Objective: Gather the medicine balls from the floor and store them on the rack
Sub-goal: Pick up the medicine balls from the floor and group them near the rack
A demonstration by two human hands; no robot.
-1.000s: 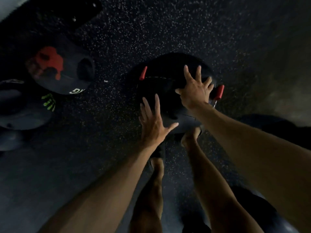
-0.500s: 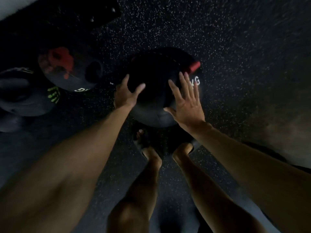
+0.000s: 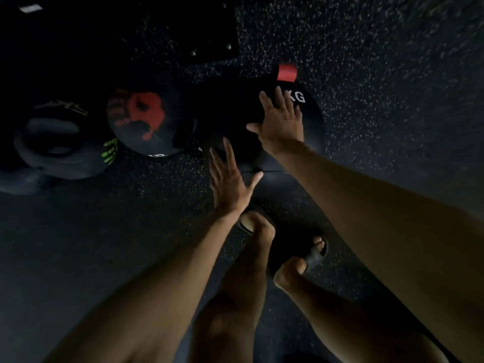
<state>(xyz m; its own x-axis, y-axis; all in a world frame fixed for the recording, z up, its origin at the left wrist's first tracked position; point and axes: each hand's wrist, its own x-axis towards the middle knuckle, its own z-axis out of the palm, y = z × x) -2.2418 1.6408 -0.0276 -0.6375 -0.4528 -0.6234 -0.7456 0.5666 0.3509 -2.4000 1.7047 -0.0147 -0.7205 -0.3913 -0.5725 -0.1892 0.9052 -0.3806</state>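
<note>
Matt black gym gear lies on a rough, speckled rubber floor.

The dark rubber floor (image 3: 379, 61) looks grainy, flecked all over with pale chips. The large black medicine ball with a red tab and white "KG" lettering (image 3: 314, 121) has a smooth, matt skin with a faint sheen. The black ball printed with a red handprint (image 3: 146, 121) and the black ball with green marks (image 3: 65, 150) look just as smooth and dull. A flat dark plate (image 3: 170, 27) carries two shiny metal bolt heads (image 3: 228, 46).
</note>
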